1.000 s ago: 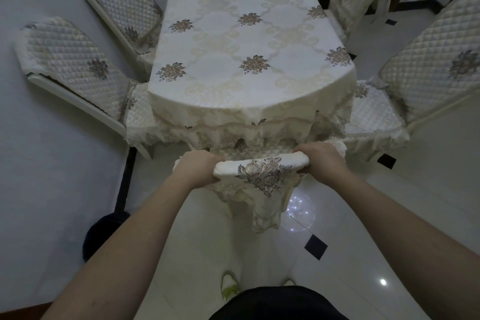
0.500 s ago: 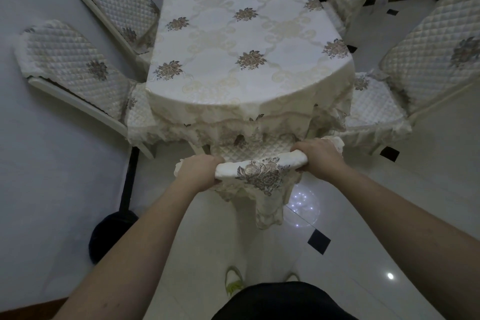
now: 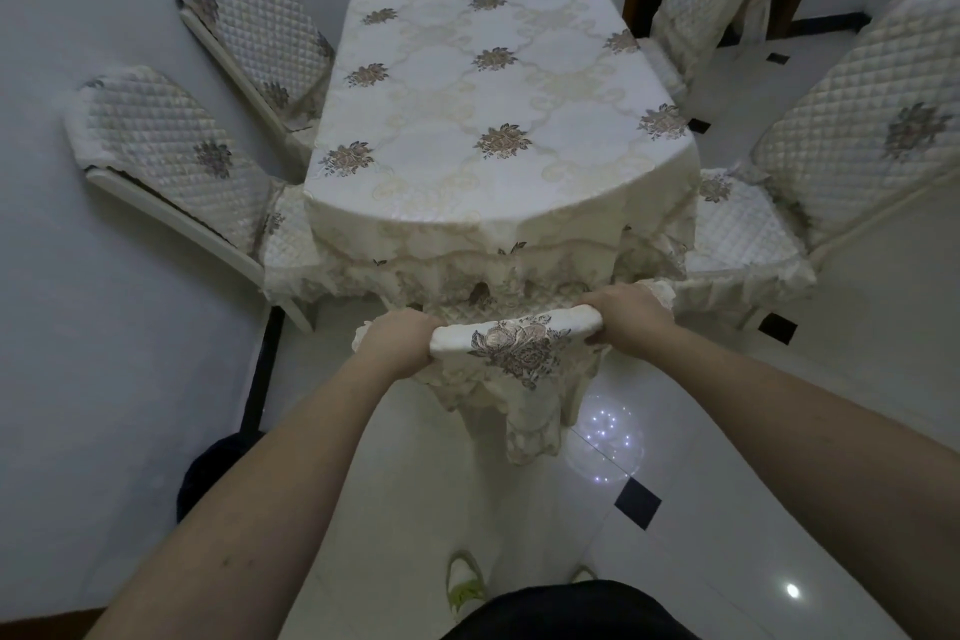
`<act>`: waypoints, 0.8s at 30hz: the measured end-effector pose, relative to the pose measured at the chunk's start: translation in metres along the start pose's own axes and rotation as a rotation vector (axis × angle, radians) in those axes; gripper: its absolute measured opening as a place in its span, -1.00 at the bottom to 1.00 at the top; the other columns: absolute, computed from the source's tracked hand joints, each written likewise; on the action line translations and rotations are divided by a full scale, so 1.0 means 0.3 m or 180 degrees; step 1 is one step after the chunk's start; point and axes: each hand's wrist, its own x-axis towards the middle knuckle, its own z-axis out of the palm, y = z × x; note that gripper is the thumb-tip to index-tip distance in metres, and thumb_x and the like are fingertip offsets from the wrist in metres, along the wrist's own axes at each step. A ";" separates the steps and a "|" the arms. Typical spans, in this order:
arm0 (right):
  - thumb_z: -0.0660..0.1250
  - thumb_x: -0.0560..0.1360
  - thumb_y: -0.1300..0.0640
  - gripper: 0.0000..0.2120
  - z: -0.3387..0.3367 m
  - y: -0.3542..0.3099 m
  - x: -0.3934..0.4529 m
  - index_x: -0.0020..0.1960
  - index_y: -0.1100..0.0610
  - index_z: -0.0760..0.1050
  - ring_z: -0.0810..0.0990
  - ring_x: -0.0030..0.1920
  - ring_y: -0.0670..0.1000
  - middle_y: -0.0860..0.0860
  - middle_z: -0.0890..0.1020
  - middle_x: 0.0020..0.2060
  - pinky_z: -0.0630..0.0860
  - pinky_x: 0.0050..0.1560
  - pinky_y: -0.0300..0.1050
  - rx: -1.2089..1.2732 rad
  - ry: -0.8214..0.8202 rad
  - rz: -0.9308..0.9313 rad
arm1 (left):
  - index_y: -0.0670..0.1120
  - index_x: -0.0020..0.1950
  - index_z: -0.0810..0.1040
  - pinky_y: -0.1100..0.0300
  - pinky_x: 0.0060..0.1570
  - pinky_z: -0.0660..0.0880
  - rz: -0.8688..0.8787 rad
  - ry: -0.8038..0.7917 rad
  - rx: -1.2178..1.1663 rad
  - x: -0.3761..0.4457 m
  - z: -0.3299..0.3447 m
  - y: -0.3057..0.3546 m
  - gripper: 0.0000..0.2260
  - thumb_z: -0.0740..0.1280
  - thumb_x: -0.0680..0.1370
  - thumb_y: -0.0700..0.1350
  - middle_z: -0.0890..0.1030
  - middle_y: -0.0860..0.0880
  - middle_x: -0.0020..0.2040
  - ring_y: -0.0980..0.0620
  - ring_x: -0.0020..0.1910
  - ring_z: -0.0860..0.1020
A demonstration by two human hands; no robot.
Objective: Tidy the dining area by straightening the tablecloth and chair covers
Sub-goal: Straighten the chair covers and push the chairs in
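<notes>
A cream tablecloth (image 3: pixel 488 99) with brown flower motifs covers the table, its lace hem hanging over the near edge. Directly in front of me stands a chair pushed under the table, wearing a cream chair cover (image 3: pixel 519 333) with an embroidered flower on its top. My left hand (image 3: pixel 397 340) is shut on the left end of that cover's top edge. My right hand (image 3: pixel 626 309) is shut on the right end. The chair's quilted seat shows just beyond the backrest, under the tablecloth hem.
Two quilted covered chairs (image 3: pixel 171 140) stand against the wall at left, two more (image 3: pixel 852 135) at right. A glossy white tiled floor (image 3: pixel 675 431) with small black insets lies below. A dark round object (image 3: pixel 208 473) sits by the left wall. My shoes show at the bottom.
The view has tilted slightly, so table and chairs sit a little lower in frame. Both hands keep the same hold on the chair cover's top edge.
</notes>
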 end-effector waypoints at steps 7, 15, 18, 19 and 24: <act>0.51 0.31 0.07 -0.63 0.010 0.024 -0.039 0.11 -0.07 0.58 0.58 0.03 0.06 -0.02 0.67 0.01 0.39 -0.04 -0.09 0.0005 -0.0029 -0.0003 | 0.04 -0.02 0.57 0.16 -0.29 0.40 0.0155 0.0033 0.0210 -0.037 0.013 0.029 -0.88 0.28 0.48 -0.07 0.59 -0.02 -0.18 -0.06 -0.27 0.49; 0.48 0.33 0.05 -0.64 0.046 0.029 -0.056 0.11 -0.11 0.57 0.58 0.02 0.05 -0.04 0.67 -0.01 0.40 0.00 -0.06 -0.0056 -0.0049 -0.0077 | 0.09 0.02 0.55 0.16 -0.27 0.36 0.0175 0.0064 0.0237 -0.059 0.038 0.026 -0.84 0.27 0.48 -0.06 0.63 0.00 -0.08 -0.08 -0.12 0.57; 0.48 0.34 0.03 -0.65 0.052 0.035 -0.052 0.11 -0.10 0.56 0.56 0.03 0.05 -0.05 0.66 0.00 0.39 0.02 -0.05 -0.0094 -0.0041 -0.0103 | 0.11 0.04 0.53 0.14 -0.24 0.40 0.0086 0.0057 0.0097 -0.059 0.055 0.022 -0.83 0.27 0.48 -0.05 0.63 0.02 -0.06 -0.07 -0.10 0.58; 0.48 0.34 0.02 -0.66 0.052 0.037 -0.052 0.11 -0.10 0.56 0.56 0.03 0.05 -0.05 0.65 0.00 0.39 0.03 -0.05 -0.0114 -0.0046 -0.0109 | 0.12 0.03 0.53 0.15 -0.24 0.39 0.0061 0.0062 0.0055 -0.059 0.058 0.023 -0.84 0.27 0.48 -0.04 0.63 0.03 -0.06 -0.06 -0.11 0.58; 0.46 0.37 0.00 -0.66 0.050 0.027 -0.064 0.13 -0.07 0.53 0.54 0.04 0.08 -0.02 0.63 0.01 0.40 0.05 -0.01 -0.0171 -0.0086 -0.0108 | 0.10 0.05 0.55 0.16 -0.27 0.33 0.0055 0.0204 0.0020 -0.069 0.062 0.033 -0.84 0.27 0.50 -0.05 0.63 0.03 -0.04 -0.05 -0.10 0.57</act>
